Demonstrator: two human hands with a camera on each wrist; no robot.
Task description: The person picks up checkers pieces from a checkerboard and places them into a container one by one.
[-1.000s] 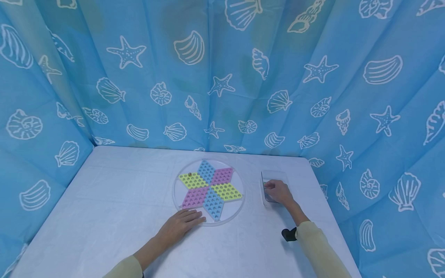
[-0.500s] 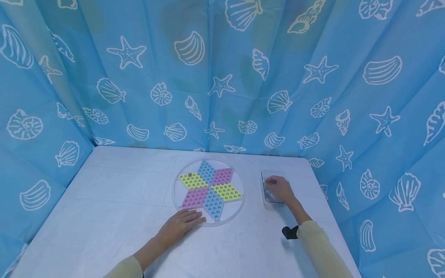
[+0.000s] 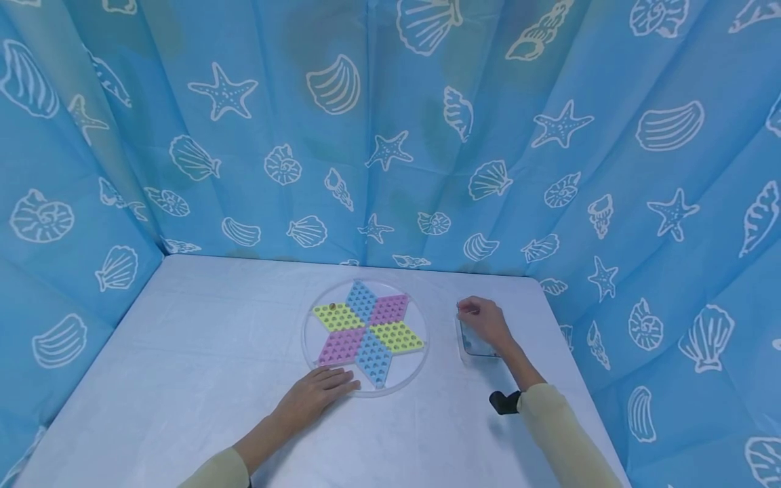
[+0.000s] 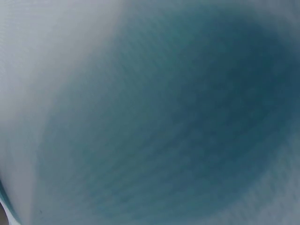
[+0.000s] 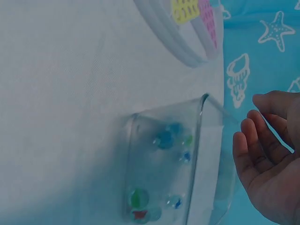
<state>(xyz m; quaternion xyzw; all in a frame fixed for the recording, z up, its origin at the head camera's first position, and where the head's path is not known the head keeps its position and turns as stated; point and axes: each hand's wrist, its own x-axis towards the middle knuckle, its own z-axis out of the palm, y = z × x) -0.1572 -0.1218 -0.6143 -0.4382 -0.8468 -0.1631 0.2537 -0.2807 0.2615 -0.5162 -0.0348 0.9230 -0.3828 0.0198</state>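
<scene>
A round Chinese checkers board (image 3: pixel 390 387) with a pink, yellow and blue star lies on the table. One brownish marble (image 3: pixel 332 307) sits in its upper left yellow point. My left hand (image 3: pixel 316 395) rests at the board's near left rim, fingers fairly straight. Over the far left corner of a clear plastic box (image 3: pixel 480 355) is my right hand (image 3: pixel 484 318), thumb and fingertips drawn together in a pinch. A small marble shows only faintly at those fingertips. In the right wrist view, several glass marbles (image 5: pixel 164 139) lie in the box, below the hand.
White cloth covers the table (image 3: pixel 201 339). A blue shell-print curtain (image 3: pixel 366 169) hangs behind it and at both sides. A dark wrist mount (image 3: pixel 504 402) juts from the right sleeve. The left wrist view is a blue-green blur.
My right hand has risen out of the box and moved to its far left corner, uncovering more of the box. My left hand stays in place at the board.
</scene>
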